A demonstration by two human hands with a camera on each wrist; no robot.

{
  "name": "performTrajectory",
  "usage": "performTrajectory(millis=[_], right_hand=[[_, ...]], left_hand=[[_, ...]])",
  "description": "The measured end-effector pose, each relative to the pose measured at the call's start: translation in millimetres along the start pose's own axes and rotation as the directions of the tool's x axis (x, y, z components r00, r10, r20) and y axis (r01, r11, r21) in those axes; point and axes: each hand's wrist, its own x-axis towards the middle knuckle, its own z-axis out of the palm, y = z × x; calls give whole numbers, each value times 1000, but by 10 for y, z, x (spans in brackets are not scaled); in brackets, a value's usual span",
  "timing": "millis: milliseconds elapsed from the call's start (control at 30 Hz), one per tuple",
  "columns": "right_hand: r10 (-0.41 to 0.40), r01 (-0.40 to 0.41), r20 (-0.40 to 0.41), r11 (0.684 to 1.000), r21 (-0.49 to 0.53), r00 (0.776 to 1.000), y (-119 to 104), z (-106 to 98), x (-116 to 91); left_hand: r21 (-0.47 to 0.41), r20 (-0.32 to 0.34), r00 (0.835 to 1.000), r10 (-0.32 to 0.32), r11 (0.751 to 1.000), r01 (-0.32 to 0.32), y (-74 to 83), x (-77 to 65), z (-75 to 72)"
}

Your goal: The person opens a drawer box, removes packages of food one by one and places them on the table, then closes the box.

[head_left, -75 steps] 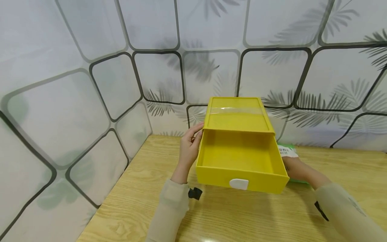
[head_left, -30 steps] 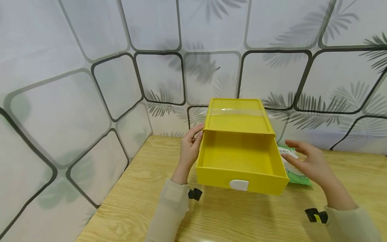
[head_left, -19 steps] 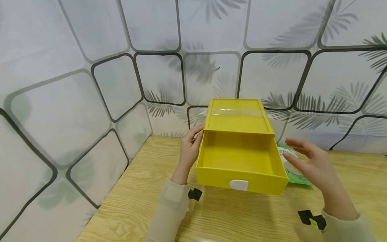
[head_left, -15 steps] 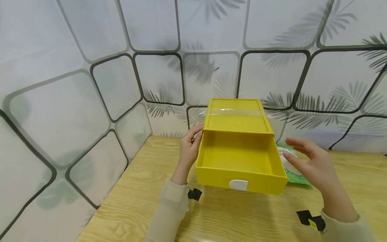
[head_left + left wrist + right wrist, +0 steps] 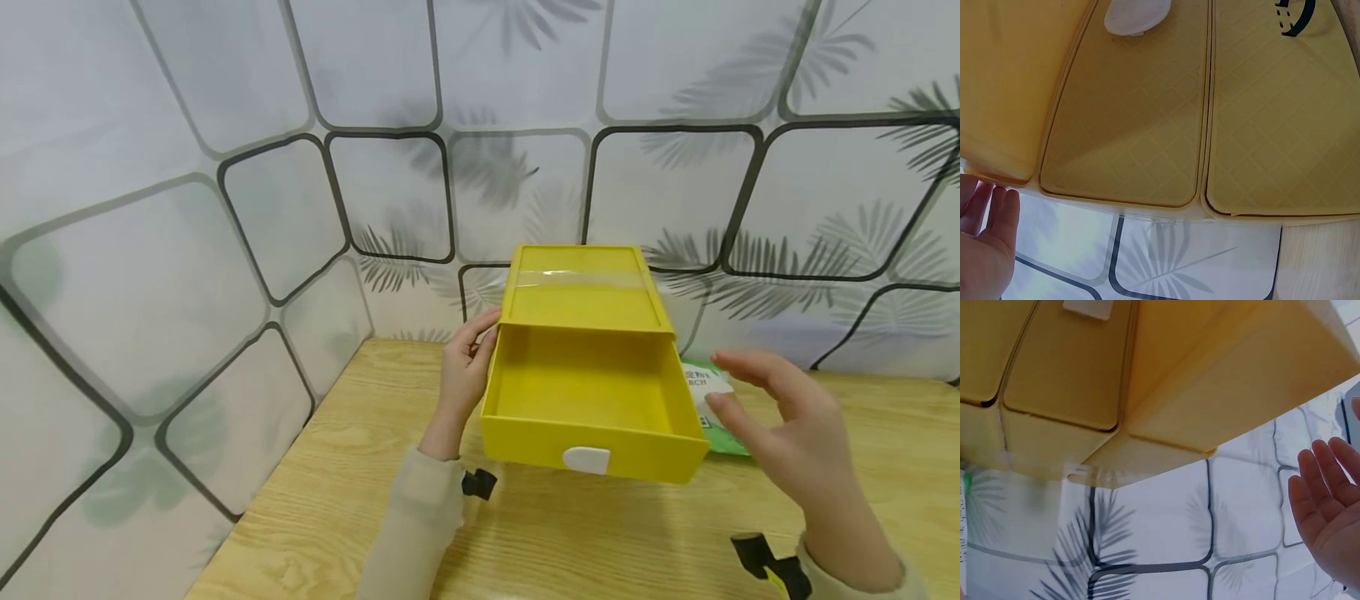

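A yellow drawer cabinet point(image 5: 585, 304) stands on the table, with its top drawer point(image 5: 581, 387) pulled out and nothing inside. On the drawer's front is a white tab handle point(image 5: 587, 460). My left hand point(image 5: 465, 371) touches the cabinet's left side, its fingers point(image 5: 1004, 219) fairly straight along the wall. To the right of the drawer, my right hand point(image 5: 802, 433) hovers with thumb and fingers spread, holding nothing; its palm shows in the right wrist view. Between that hand and the cabinet is a green and white starch packet point(image 5: 708, 392), partly hidden by the drawer.
Lower drawers point(image 5: 1125, 125) of the cabinet are shut below the top one. Clear tape point(image 5: 581, 279) runs across the cabinet's top. A patterned curtain point(image 5: 525, 192) hangs close behind the wood-grain table point(image 5: 375, 417). Black wrist mounts point(image 5: 478, 483) jut out near both cuffs.
My right hand has let go of the starch packet beside the cabinet and drawn back to the right, fingers spread. My left hand and the open drawer have stayed in place.
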Motion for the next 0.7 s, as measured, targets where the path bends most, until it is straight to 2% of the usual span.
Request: performTrajectory(millis=[133,233,367,533,700], right_hand=[[-126,127,-39,992,6,991,-140,61,24],[-187,186,-37,982,-16,982,-260,120,31],[-233,232,-39,972,-35,972,-383,180,40],[-286,287,-55,958,18,957,-476,277,71],[-337,338,-43,941,20,940,-559,348,68]], left_hand=[[-6,2,1000,-3,1000,3,7,4,10],[4,-3,1000,-10,1000,10,21,-4,8],[6,0,1000,-19,1000,19,41,-12,19],[10,5,1000,-30,999,30,25,-27,5],[26,11,1000,4,1000,-4,7,-16,20]])
